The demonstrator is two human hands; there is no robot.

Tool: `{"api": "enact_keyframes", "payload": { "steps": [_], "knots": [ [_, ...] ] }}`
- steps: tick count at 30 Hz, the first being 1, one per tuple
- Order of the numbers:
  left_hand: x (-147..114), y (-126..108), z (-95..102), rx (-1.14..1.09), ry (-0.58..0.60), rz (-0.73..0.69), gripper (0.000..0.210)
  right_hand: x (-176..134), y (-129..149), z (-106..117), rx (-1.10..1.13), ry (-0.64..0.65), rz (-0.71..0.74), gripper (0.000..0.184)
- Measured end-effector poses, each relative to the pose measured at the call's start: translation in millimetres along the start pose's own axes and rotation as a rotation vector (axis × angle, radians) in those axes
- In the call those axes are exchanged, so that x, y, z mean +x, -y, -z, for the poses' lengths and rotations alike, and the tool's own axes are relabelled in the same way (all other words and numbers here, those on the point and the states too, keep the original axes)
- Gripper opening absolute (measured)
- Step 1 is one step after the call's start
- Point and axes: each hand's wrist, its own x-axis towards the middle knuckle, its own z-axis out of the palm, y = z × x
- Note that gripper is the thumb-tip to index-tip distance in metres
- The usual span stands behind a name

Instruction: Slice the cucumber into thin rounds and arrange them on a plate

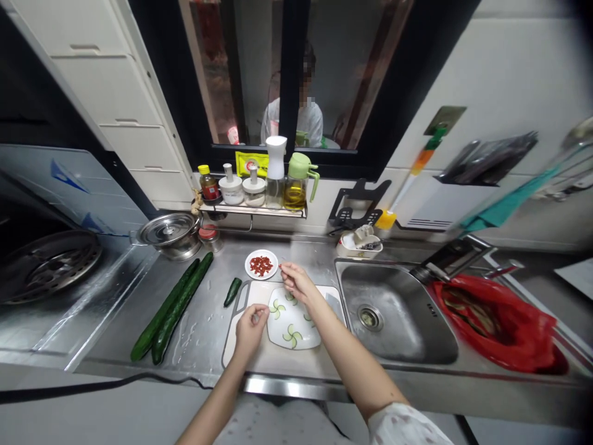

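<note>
A white square plate (273, 337) with green cucumber slices fanned into pinwheels (291, 337) rests on a cutting board (250, 358). Over the plate's far edge, my right hand (297, 283) is closed in a pinch, with what looks like a small red piece at its fingertips. Just beyond it stands a small white dish (249, 257) holding many small red pieces (260, 266). My left hand (251, 327) is at the plate's left edge, fingers curled and thumb against forefinger; whatever they may hold is hidden. A short cucumber piece (232, 292) lies left of the board.
Two long cucumbers (178, 309) lie on the counter at left, near a lidded steel pot (171, 235). A sink (398, 321) and a red plastic bag (504, 327) are on the right. Seasoning bottles (276, 173) line a rack (259, 211) at the back.
</note>
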Motion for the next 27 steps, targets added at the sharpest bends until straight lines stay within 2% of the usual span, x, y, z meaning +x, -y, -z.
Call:
{"api": "enact_keyframes", "payload": {
  "steps": [6,9,12,15,20,24,27],
  "knots": [
    [8.2,-41.7,2.5,-0.11,-0.028,-0.123,0.029,-40.6,8.7,2.4,-0.067,-0.001,0.04,0.03],
    [12.2,-54.6,0.6,-0.112,-0.015,-0.185,0.027,-55.2,5.6,6.2,-0.138,-0.024,0.047,0.03],
    [21.9,-52.6,-3.4,-0.052,-0.032,-0.177,0.027,-64.5,-0.6,11.7,-0.207,-0.078,0.031,0.029],
    [38.2,-36.5,-6.9,0.087,-0.102,-0.079,0.025,-65.8,-9.8,19.3,-0.283,-0.143,0.01,0.028],
    [69.6,-7.5,-7.0,0.307,-0.139,0.116,0.022,-40.5,-28.9,32.3,-0.414,-0.223,0.035,0.022],
    [93.8,1.4,-8.8,0.438,-0.132,0.183,0.021,4.5,-43.8,39.1,-0.53,-0.271,0.066,0.019],
    [111.1,4.5,-14.5,0.536,-0.111,0.238,0.021,42.4,-54.2,42.4,-0.654,-0.355,0.081,0.016]
  ]
}}
